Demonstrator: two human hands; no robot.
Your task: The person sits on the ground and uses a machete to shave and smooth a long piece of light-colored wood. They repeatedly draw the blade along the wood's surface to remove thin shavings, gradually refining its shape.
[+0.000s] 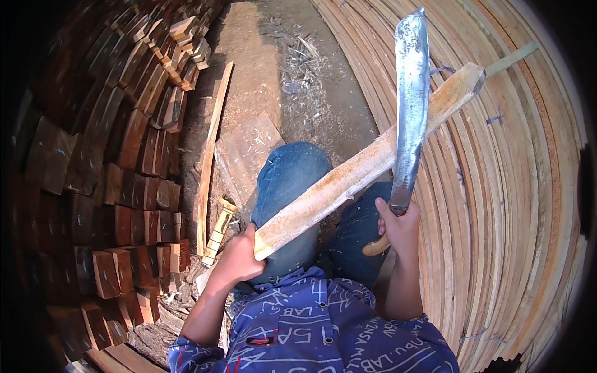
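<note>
My left hand (239,258) is closed around the near end of a rough wooden plank (323,196). The plank slants up to the right across my knees, and its far end is cut at an angle. In my right hand (401,227) is a machete (411,93), gripped by its curved wooden handle. Its broad, worn steel blade points upward and crosses in front of the plank in this view; I cannot tell whether the two touch.
Stacked cut lumber (134,149) rises on the left. Long boards (485,248) lie piled along the right. A thin wooden strip (214,149), a short yellowish piece (219,231) and a flat board (239,149) lie on the ground, with wood shavings (305,62) farther off.
</note>
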